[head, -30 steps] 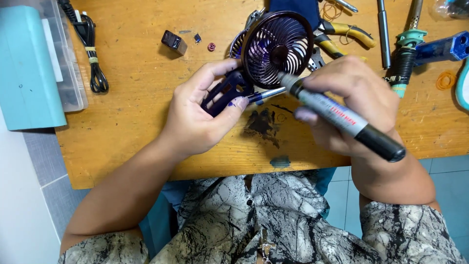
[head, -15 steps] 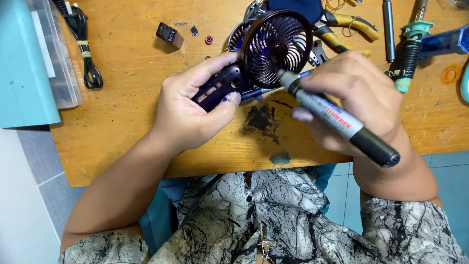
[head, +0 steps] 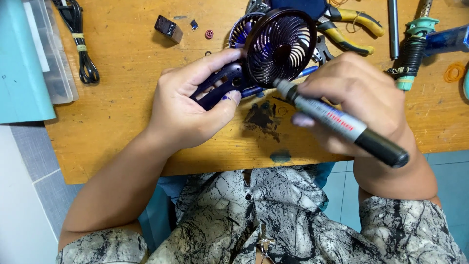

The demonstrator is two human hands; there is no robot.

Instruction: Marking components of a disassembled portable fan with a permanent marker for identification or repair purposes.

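A: Where is the small dark handheld fan (head: 273, 51) and who holds it?

B: Just above the worktop (head: 127, 98); the left hand (head: 193, 105) is closed round its slotted handle, and the right hand (head: 359, 100) is clenched on a grey marker pen (head: 337, 122), tip just below the fan's grille.

A: How might it handle?

B: Probably light, rigid plastic; the thin grille looks fragile, so the handle seems the safer grip.

A: Any containers?

B: Far left of the fan, a clear lidded box (head: 51, 58) under a teal case (head: 19, 63); its contents can't be made out
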